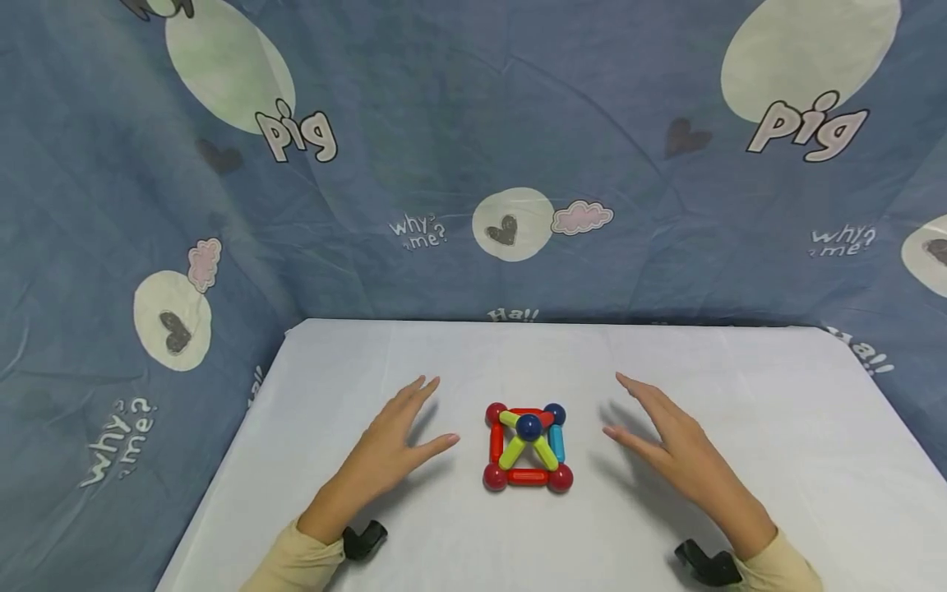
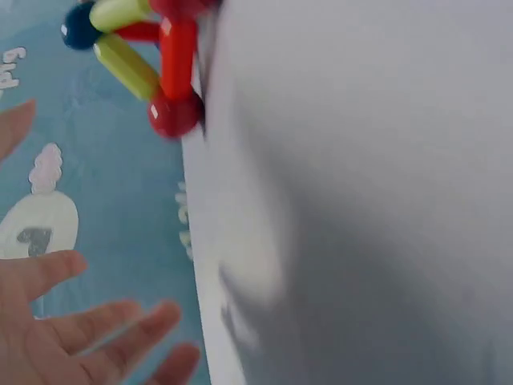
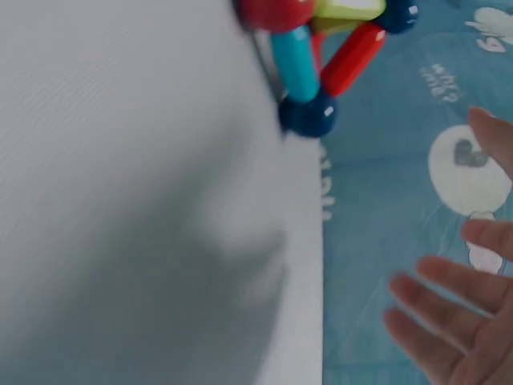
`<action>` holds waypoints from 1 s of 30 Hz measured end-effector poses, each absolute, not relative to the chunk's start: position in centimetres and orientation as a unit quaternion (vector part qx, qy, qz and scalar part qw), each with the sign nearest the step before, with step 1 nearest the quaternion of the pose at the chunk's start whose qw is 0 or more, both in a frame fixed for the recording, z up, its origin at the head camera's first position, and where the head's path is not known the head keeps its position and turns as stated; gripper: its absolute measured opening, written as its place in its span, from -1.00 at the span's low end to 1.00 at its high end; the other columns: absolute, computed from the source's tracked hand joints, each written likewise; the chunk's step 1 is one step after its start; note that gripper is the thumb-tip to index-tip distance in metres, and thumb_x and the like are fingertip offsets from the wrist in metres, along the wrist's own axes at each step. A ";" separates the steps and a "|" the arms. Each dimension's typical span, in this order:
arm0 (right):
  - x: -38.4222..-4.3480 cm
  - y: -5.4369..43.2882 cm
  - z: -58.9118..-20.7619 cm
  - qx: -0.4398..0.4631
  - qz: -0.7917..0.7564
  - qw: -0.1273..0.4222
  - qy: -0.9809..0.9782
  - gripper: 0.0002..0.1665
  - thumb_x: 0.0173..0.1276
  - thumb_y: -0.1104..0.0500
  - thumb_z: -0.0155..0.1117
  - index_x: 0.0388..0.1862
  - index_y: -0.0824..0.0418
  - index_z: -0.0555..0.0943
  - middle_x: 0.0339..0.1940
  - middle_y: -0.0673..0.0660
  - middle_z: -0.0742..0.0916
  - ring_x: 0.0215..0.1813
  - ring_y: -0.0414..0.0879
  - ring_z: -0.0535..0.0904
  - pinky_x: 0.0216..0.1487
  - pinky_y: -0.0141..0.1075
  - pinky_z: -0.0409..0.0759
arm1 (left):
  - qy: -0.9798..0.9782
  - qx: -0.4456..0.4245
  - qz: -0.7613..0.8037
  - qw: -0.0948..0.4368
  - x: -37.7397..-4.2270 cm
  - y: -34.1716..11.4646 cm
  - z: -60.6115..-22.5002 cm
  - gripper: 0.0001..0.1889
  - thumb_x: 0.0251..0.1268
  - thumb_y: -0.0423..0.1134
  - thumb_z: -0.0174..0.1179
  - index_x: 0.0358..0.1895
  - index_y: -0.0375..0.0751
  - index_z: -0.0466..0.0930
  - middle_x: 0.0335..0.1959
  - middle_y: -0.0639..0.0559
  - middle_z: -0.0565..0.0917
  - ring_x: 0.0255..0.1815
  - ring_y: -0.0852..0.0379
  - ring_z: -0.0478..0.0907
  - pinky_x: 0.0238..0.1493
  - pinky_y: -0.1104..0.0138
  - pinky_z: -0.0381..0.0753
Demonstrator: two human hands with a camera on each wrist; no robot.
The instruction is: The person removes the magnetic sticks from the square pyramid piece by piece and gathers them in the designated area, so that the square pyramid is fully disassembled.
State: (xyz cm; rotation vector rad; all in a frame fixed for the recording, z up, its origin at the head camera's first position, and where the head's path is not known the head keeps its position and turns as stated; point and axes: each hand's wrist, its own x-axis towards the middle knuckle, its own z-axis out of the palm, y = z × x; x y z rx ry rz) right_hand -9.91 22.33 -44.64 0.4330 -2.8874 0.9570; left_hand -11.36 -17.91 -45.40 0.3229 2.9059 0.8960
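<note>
Standing at lower centre in the head view, the ball-and-rod pyramid is being flanked by the left hand and right hand, both wide and empty, collapse being risked by any lopsided push.

In the head view, the flat white tabletop is being lit brightly, and soft shadows are being cast beside the bare left hand and bare right hand. In the dimmer wrist views, fingertips are being blurred while glints are being thrown by a glossy navy-blue ball.
</note>
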 end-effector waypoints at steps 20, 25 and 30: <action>-13.1 15.4 -42.7 0.285 0.443 -0.037 -0.849 -0.54 0.22 0.04 0.59 0.08 0.12 0.74 -0.05 0.07 0.81 -0.08 -0.05 0.78 -0.11 -0.39 0.73 | 0.857 0.238 0.449 0.084 -12.5 -10.0 -45.2 -0.24 0.13 0.00 0.56 0.40 -0.11 0.51 0.03 0.07 0.71 -0.17 0.20 0.69 -0.17 0.32 0.67; -13.5 14.5 -42.5 0.296 0.427 -0.048 -0.853 -0.56 0.19 0.06 0.62 0.04 0.13 0.75 -0.11 -0.01 0.79 -0.18 -0.13 0.75 -0.14 -0.30 0.75 | 0.850 0.235 0.462 0.093 -12.5 -8.9 -45.6 -0.36 0.14 -0.02 0.55 0.31 -0.01 0.58 0.02 0.12 0.72 -0.20 0.29 0.69 -0.13 0.34 0.69; -13.8 14.0 -43.0 0.311 0.412 -0.048 -0.855 -0.59 0.18 0.04 0.62 0.01 0.09 0.76 -0.13 -0.02 0.79 -0.24 -0.22 0.71 -0.20 -0.27 0.75 | 0.839 0.222 0.488 0.092 -12.4 -8.5 -46.2 -0.46 0.14 -0.09 0.56 0.20 -0.07 0.64 0.03 0.05 0.73 -0.17 0.29 0.72 -0.12 0.41 0.69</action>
